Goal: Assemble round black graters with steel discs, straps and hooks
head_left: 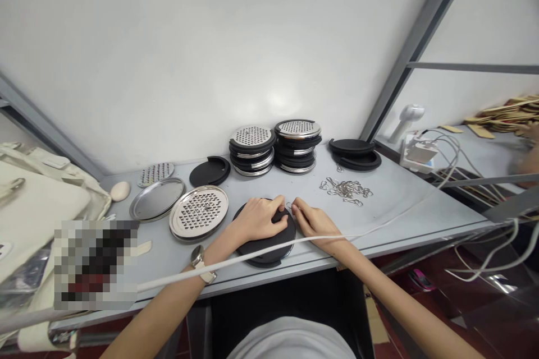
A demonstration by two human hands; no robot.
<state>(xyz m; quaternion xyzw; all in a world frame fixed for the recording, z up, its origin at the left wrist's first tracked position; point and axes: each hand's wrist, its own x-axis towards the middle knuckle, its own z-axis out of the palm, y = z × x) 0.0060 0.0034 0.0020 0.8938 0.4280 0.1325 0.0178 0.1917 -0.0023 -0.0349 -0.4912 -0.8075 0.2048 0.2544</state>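
Note:
My left hand (263, 219) lies over a black round holder (256, 247) near the table's front edge, fingers curled on its top with thumb and index finger at its right side. At the holder's upper right, my right hand (314, 221) pinches a small wire hook (289, 205). Part of that hook is hidden by the fingertips. A loose pile of similar metal wire hooks (347, 189) lies beyond my right hand. Left of the holder is a round metal grater plate (200, 212), with plain metal discs (158, 199) beside it.
Two stacks of graters in black holders, a left stack (251, 151) and a right stack (297, 146), stand by the wall. Black holders (354, 154) lie at the right and another holder (209, 171) at the left. A white cable (261, 254) crosses in front of me. A cream bag (46, 190) sits left.

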